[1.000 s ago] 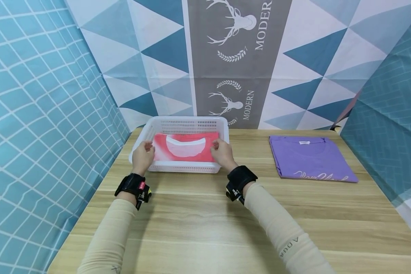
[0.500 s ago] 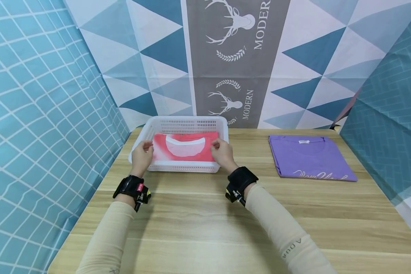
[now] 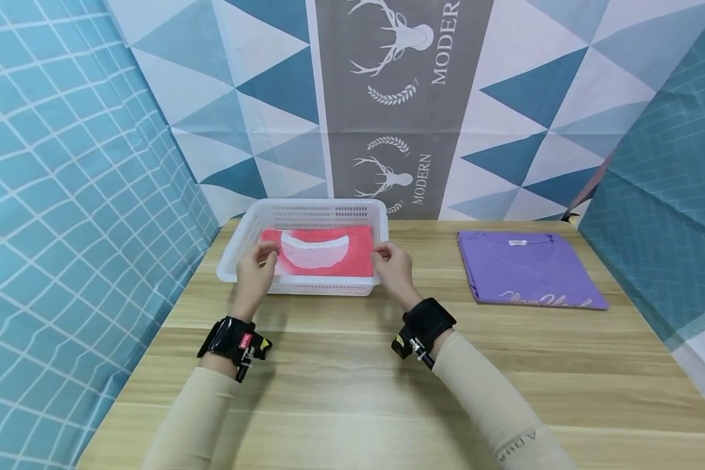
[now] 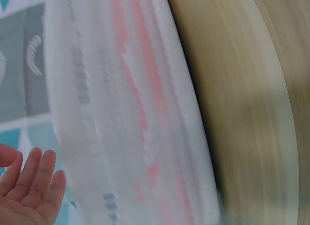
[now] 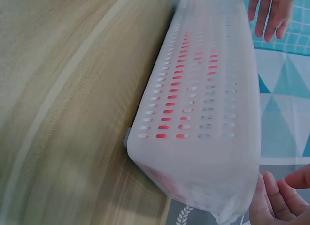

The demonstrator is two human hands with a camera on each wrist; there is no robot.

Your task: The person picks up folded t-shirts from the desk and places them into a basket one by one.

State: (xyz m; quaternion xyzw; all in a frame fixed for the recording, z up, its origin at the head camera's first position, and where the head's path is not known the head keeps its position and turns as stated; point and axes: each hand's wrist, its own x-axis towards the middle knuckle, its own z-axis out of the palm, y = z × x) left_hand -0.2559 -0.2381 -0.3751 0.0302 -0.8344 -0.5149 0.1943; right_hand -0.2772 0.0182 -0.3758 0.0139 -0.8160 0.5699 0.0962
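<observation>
A red folded cloth (image 3: 358, 254) with a pale crescent lies flat inside a white perforated basket (image 3: 323, 281), which stands by the tabletop's back edge, toward its back left corner. Both hands are released: the left hand (image 3: 256, 271) hovers above the basket's near left part with loose fingers, and the right hand (image 3: 395, 267) is at its right rim, fingers lightly bent around nothing (whether a fingertip brushes the plastic I can't tell). To settle the cloth well, I'd smooth both ends with flat fingertips, working evenly from the middle, and lift straight up afterwards so that neither thumb catches a layer or drags the basket. The wood-grain tabletop (image 3: 329, 398) looks smooth and slightly glossy, so a light basket could probably slide if bumped. Nearer the back right corner lies a folded purple shirt (image 3: 529, 271), collar toward the back edge, lettering toward the front. Beyond the back edge hangs a patterned backdrop (image 3: 282, 98) of triangles and deer heads, with a blue grid sheet (image 3: 64, 196) along the left edge and a teal sheet (image 3: 670, 163) along the right
</observation>
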